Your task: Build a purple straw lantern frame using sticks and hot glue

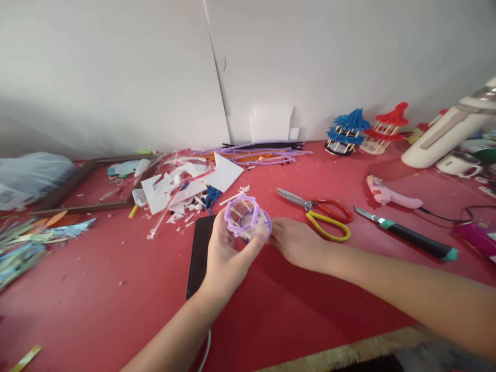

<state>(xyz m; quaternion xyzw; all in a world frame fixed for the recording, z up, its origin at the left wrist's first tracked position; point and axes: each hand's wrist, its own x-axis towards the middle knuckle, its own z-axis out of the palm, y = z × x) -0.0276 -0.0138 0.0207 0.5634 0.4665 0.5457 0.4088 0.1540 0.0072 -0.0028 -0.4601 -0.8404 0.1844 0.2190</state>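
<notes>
My left hand (228, 248) grips a small purple craft frame (242, 214) from its left and near side, thumb along the right of it. Two purple ring-shaped parts are joined by short pale sticks, with a whitish base inside. My right hand (296, 240) is at the frame's right edge, fingers curled together; their tips are partly hidden, and what they pinch does not show. Under and beside my left hand lies a black phone (199, 253). Scissors (313, 212) with one red and one yellow handle lie just beyond my right hand.
A utility knife (406, 240) and a pink glue gun (391, 194) with a cord lie on the right. Blue (346, 132) and red (387, 129) model pavilions stand behind, near a white flask (445, 129). Paper scraps (186, 186), purple strips (263, 152) and a wooden frame (89, 206) lie left and back.
</notes>
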